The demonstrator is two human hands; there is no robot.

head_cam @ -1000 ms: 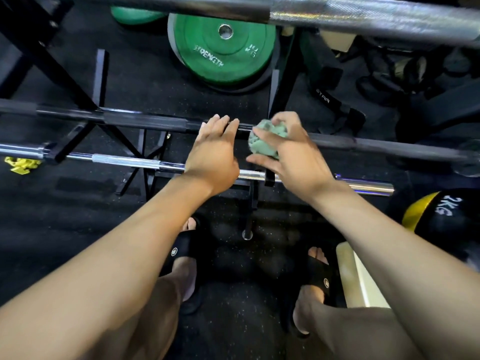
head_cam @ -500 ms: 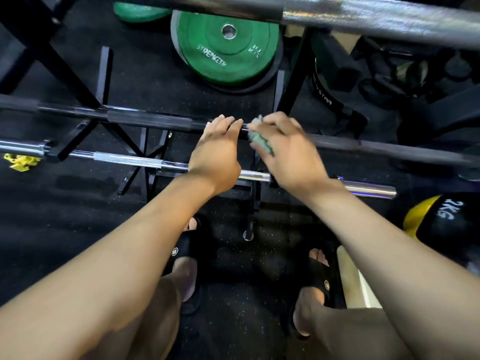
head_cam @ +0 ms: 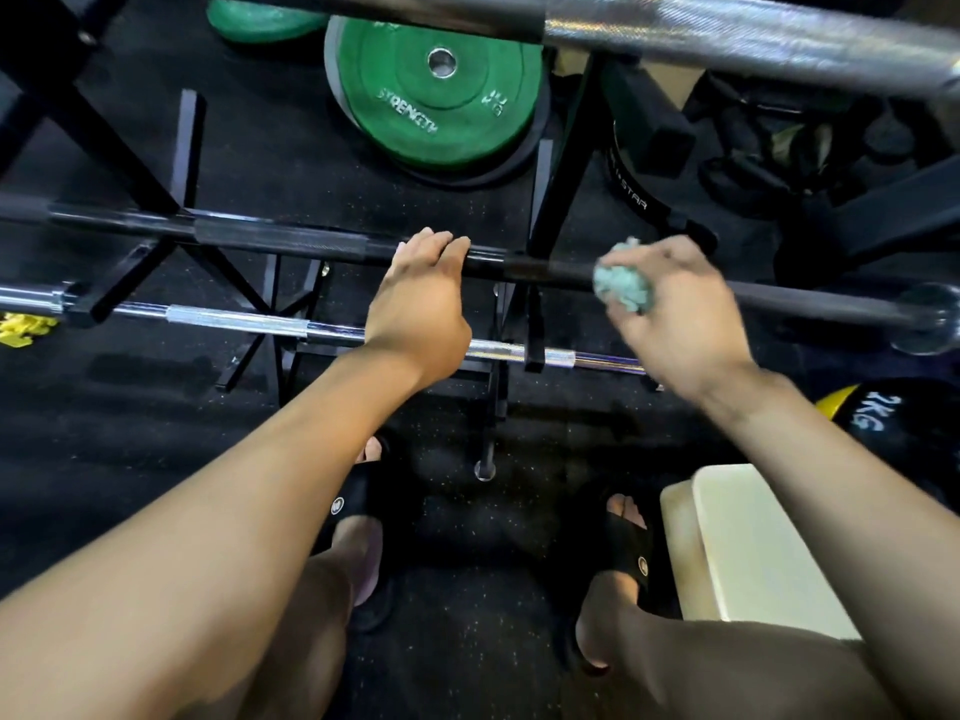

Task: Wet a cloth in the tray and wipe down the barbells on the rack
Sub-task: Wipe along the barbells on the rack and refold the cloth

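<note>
A black barbell lies across the rack at mid height. My left hand rests on it with the fingers hooked over the bar. To its right, my right hand grips a bunched pale green cloth against the same bar. A chrome barbell lies lower and nearer me, passing under my left wrist. A third, silver knurled barbell crosses the top of the view. The cream tray stands on the floor by my right foot.
A green weight plate leans behind the rack, with another green plate further left. A black and yellow 2 kg ball sits at the right. A yellow object lies at the left edge. Dark gear is piled at the back right.
My right hand has slid the cloth to the right along the black barbell, away from my left hand. My left hand has kept its place on the bar.
</note>
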